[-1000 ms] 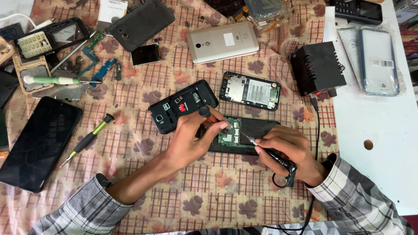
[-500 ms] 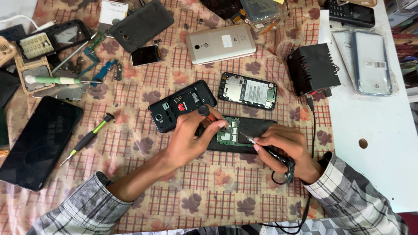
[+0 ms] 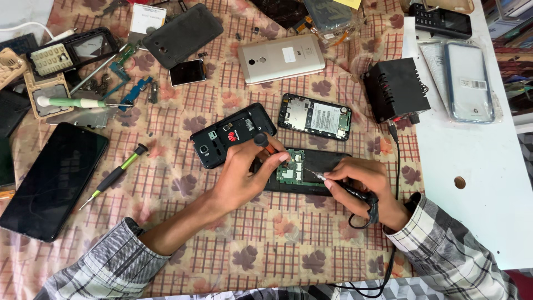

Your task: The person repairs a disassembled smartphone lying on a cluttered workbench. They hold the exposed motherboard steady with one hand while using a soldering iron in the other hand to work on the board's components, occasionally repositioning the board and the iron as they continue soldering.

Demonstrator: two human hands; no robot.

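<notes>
An opened black phone with a bare green circuit board lies on the patterned cloth in the middle. My left hand holds a small orange-shafted, black-capped screwdriver upright over the board's left edge. My right hand grips a thin black corded tool, its metal tip resting on the board's right side. The cord runs from that tool up to a black box.
Around it lie a black phone rear shell, an opened phone, a gold phone, a dark back cover, a large black screen, a green-handled screwdriver, loose parts at the left. A white table holds cased phones.
The view has shifted slightly. Both hands stay on the opened phone, with the screwdriver and the corded tool held in nearly the same places.
</notes>
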